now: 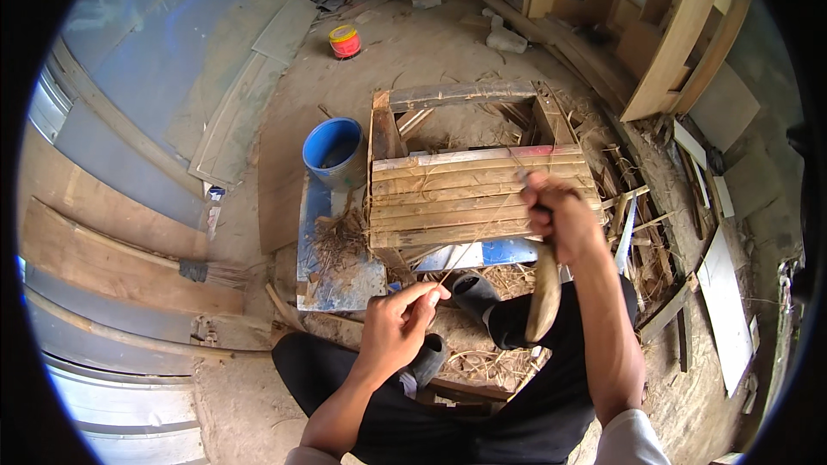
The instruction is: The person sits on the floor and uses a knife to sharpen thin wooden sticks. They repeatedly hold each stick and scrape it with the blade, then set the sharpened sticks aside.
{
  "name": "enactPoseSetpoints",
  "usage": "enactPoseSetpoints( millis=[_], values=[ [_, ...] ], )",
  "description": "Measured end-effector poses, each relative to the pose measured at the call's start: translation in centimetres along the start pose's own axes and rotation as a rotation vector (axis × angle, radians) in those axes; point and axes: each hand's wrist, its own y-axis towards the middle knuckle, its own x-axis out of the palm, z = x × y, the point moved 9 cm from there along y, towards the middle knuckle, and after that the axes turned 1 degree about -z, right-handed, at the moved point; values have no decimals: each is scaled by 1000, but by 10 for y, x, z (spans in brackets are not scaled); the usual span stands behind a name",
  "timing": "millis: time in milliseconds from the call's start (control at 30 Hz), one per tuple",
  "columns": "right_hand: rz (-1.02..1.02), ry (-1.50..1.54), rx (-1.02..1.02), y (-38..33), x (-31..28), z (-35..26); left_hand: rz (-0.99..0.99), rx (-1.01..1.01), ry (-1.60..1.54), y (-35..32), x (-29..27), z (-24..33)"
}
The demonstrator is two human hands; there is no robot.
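My left hand (398, 327) is closed in a pinch on one end of a thin cane-like strip (468, 251). From there the strip slants up and right over the front of a low slatted wooden bench (457, 198). Above the bench's right part, my right hand (560, 215) is wrapped round a knife with a long curved wooden handle (544, 297). The handle hangs down below my fist, over my leg. Only a small dark tip of the blade shows beyond my fingers, somewhat blurred. Several loose fibres lie on the slats.
A blue bucket (333, 148) stands left of the bench, near a board (345, 288) with a heap of shavings. Shavings litter the floor around my shoes. A red and yellow tub (345, 41) sits farther back. Wooden frames (680, 43) and offcuts line the right; a broom (194, 270) lies left.
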Motion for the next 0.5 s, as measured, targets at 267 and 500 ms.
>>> enactPoseSetpoints(
  millis=[267, 500],
  values=[
    [-342, -392, 43, -36, 64, 17, -6, -148, -220, 12, 1, -15],
    [-137, -172, 105, -8, 45, 15, -57, -151, -158, 7, 2, -16]
  ],
)
